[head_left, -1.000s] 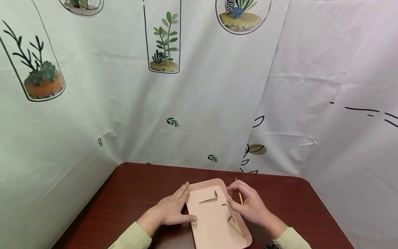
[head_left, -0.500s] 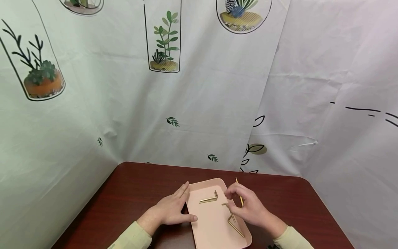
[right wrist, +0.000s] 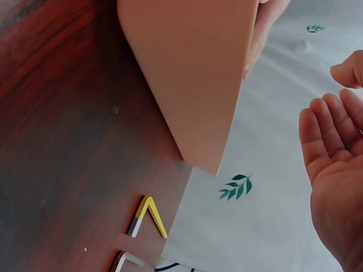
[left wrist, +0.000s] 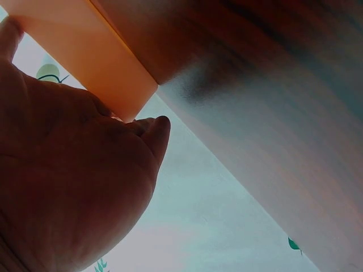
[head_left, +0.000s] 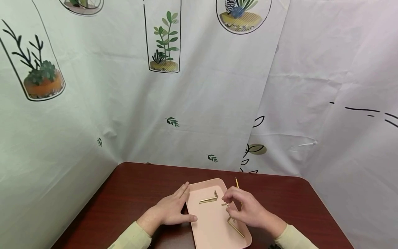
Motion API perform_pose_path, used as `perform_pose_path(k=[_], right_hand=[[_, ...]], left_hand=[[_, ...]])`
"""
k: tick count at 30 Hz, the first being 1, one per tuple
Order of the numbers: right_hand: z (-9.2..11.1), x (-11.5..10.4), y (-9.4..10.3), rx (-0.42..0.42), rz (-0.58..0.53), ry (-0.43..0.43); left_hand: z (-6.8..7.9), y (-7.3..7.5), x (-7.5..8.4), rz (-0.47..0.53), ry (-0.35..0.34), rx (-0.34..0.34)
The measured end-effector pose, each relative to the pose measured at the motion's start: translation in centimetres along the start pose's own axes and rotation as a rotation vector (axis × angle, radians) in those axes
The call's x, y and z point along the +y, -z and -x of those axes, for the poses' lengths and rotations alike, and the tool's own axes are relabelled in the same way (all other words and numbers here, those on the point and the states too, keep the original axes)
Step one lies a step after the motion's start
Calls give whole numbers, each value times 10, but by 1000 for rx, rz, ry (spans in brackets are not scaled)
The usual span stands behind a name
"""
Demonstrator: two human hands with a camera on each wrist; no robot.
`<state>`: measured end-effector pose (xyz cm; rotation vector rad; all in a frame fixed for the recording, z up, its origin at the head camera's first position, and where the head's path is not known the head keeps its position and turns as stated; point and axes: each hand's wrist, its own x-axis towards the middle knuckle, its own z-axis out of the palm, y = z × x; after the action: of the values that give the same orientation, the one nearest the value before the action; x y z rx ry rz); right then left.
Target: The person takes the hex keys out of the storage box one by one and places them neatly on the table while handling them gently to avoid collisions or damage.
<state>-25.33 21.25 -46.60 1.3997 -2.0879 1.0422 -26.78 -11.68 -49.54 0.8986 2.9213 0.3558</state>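
A pink tray (head_left: 208, 228) stands on the dark red table, holding three bent gold-coloured rods shaped like hex keys. My left hand (head_left: 172, 209) rests along its left rim, fingers straight and thumb over the edge. Over the right rim is my right hand (head_left: 248, 209), fingers bent with a gap between thumb and fingertips. It is nearest to the middle rod (head_left: 225, 204), which it partly covers in the head view. Another rod (head_left: 207, 200) lies toward the far end, and the third rod (head_left: 236, 229) near the right side. The right wrist view shows nothing between thumb and fingertips.
Beyond the tray's right side a thin yellow piece (head_left: 237, 182) lies on the table (head_left: 149, 180). In the right wrist view a bent yellow piece (right wrist: 148, 211) and a bent metal piece (right wrist: 126, 259) appear beside the tray. White printed cloth (head_left: 199, 97) hangs round the table.
My right hand has moved slightly left and toward me, in over the tray's right rim, and now overlaps the middle rod. The left hand, tray and rods stay put.
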Motion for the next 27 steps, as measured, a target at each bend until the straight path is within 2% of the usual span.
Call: perform_pose_path(k=[7,17,27], right_hand=[[3,-1,4,-105,13,-32],[7,2,6,-228,48,-4],[10,1,5,-352,90,-43]], left_hand=[[-1,0,0,-7,-1,10],[0,0,0,2,-2,2],[-1,-1,0,3,4,-1]])
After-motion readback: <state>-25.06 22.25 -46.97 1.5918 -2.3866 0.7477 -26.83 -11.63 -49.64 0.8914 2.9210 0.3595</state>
